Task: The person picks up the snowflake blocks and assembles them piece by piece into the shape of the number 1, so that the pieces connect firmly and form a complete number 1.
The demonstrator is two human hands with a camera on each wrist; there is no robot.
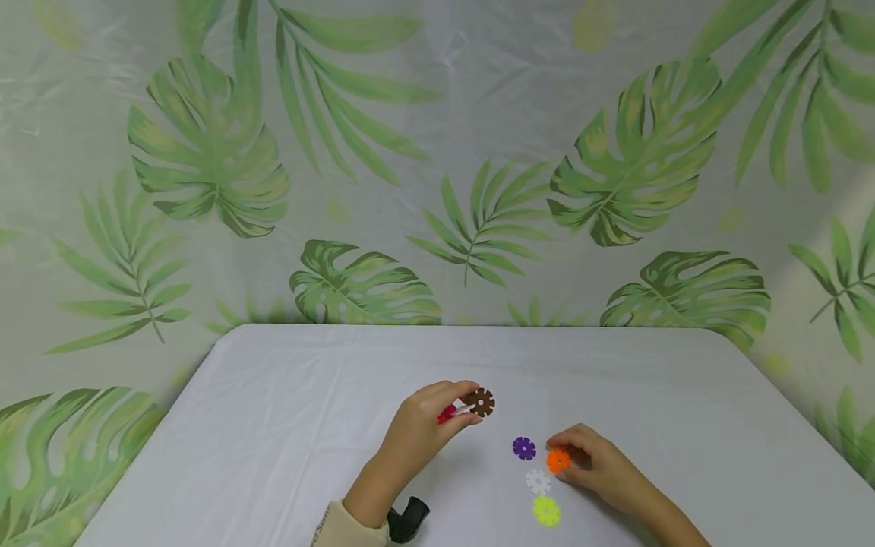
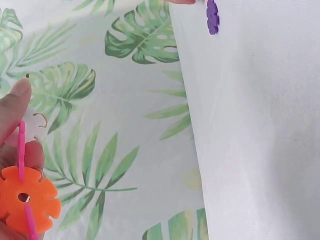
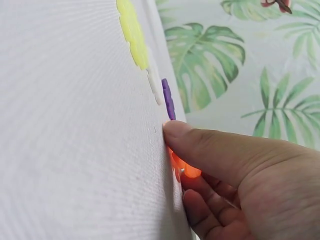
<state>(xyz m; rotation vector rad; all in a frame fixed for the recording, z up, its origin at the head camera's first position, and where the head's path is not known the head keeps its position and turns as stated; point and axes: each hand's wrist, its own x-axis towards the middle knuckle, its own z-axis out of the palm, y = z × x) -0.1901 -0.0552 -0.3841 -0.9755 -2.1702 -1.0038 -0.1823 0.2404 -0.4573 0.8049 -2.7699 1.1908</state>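
Brown-ended disc cluster [image 1: 485, 409] is pinched in the left grip [image 1: 431, 412]; right grip [image 1: 604, 462] pinches an orange disc [image 1: 558, 465].

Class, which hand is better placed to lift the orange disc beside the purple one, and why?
Probably the right hand: it pinches that orange disc, while the left hand, farther off, holds the brown disc.

One bench [image 1: 287, 425]. By the right grip [image 1: 604, 465], four: one purple disc [image 1: 519, 447], one yellow disc [image 1: 541, 510], one white disc [image 1: 532, 482], one orange disc [image 1: 557, 460]. In the left grip [image 1: 432, 416], at least four: one brown disc [image 1: 488, 403], one pink disc [image 2: 21, 150], a second white disc [image 2: 34, 125], a second orange disc [image 2: 42, 197].
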